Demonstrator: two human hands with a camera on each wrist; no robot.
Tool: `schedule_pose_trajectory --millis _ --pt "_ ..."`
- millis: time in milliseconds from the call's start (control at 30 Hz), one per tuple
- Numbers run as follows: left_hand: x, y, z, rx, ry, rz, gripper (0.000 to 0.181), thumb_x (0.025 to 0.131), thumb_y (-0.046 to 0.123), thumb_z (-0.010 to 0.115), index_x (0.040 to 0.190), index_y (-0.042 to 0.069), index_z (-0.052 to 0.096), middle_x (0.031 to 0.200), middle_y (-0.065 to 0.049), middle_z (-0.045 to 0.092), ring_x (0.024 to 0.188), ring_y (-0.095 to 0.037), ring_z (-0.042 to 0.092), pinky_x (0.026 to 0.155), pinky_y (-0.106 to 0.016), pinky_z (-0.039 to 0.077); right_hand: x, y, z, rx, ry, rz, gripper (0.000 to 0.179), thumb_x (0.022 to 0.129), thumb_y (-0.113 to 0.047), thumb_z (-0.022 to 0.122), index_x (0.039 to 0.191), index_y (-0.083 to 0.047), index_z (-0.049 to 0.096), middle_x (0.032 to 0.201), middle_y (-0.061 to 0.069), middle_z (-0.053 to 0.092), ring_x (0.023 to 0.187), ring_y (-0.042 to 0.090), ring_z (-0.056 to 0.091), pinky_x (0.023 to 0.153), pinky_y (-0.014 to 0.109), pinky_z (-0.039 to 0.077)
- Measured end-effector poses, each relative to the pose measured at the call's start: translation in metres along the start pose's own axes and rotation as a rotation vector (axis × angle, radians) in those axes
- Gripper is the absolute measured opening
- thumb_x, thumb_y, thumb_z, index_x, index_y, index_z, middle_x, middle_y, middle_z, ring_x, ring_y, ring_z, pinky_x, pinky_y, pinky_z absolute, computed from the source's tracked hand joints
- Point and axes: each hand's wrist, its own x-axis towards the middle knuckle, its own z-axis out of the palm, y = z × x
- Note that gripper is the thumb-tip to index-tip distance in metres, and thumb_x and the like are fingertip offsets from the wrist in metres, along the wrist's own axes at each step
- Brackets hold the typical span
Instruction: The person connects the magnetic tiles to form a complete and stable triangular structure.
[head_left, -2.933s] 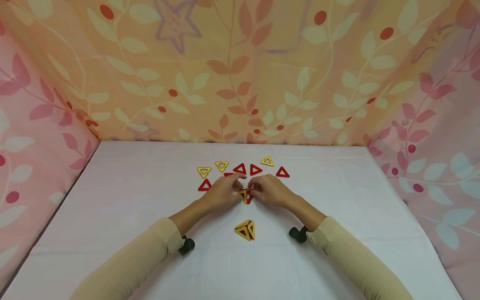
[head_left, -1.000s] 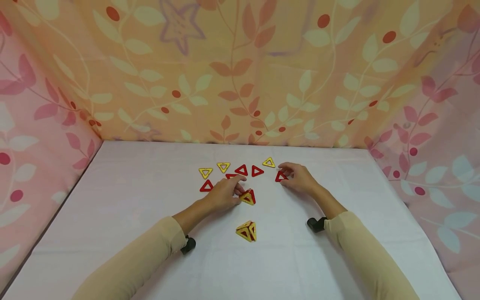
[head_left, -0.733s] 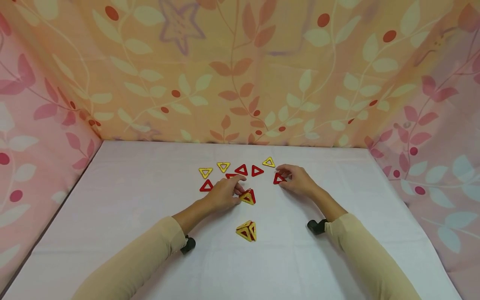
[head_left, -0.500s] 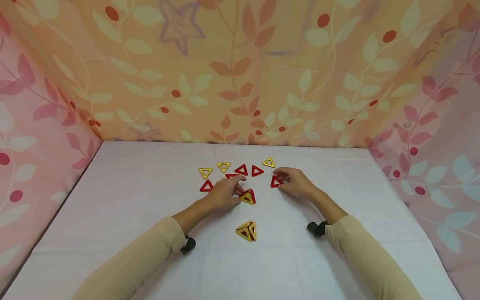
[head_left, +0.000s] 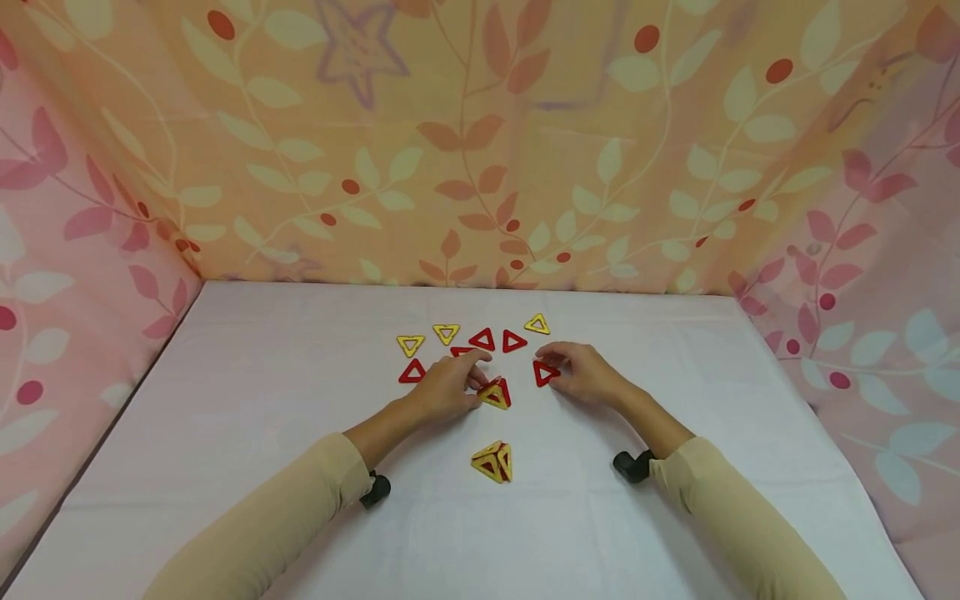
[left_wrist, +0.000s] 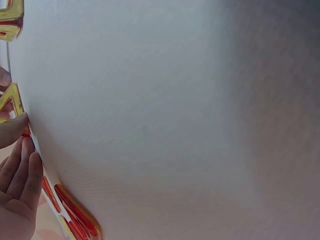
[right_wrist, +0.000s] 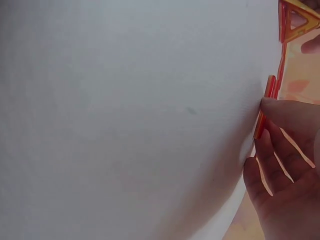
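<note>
My left hand (head_left: 448, 387) pinches the left corner of a small pyramid (head_left: 495, 394) built of yellow and red triangle tiles. Thumb and fingers meet at that corner in the left wrist view, beside the pyramid's yellow face (left_wrist: 15, 95). To the right, my right hand (head_left: 585, 372) holds a red triangle tile (head_left: 545, 373) between thumb and fingers. In the right wrist view this red tile (right_wrist: 265, 115) is seen edge-on, low over the cloth, with the thumb on its near side. Closer to me stands another pyramid (head_left: 492, 462), mostly yellow, touched by neither hand.
Behind the hands lie loose triangles: red tiles (head_left: 513, 341) and yellow ones (head_left: 410, 344), with one yellow tile (head_left: 537, 324) at the back right. One red tile (head_left: 461, 352) is partly covered by my left hand. White cloth (head_left: 247, 367) covers the table; patterned curtains (head_left: 465, 167) surround it.
My right hand has left the pyramid, gone to the red tile on the right, and slid it left and toward me, turning it. My left hand has stayed at the pyramid.
</note>
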Motion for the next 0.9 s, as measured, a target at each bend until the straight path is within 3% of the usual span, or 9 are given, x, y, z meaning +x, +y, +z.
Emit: schedule_pose_trajectory --millis 267,900 --pt "0.0 0.002 -0.002 0.005 0.016 0.019 0.056 0.083 0.001 0.077 0.134 0.007 0.054 0.103 -0.001 0.073 0.097 -0.016 0.066 0.088 -0.031 0.055 0.0 -0.009 0.004 -0.021 -0.048 -0.04 0.042 0.084 0.002 0.074 0.125 0.0 0.063 0.118 0.008 0.068 0.105 0.022 0.062 0.095 0.043 0.049" --pt "0.0 0.001 -0.001 0.012 0.001 -0.002 0.056 0.084 0.003 0.077 0.135 0.009 0.054 0.104 0.001 0.072 0.097 -0.014 0.066 0.087 -0.029 0.055 0.001 -0.026 0.015 -0.022 -0.091 -0.077 0.043 0.086 -0.002 0.075 0.127 -0.002 0.063 0.121 0.006 0.068 0.107 0.02 0.062 0.097 0.042 0.05"
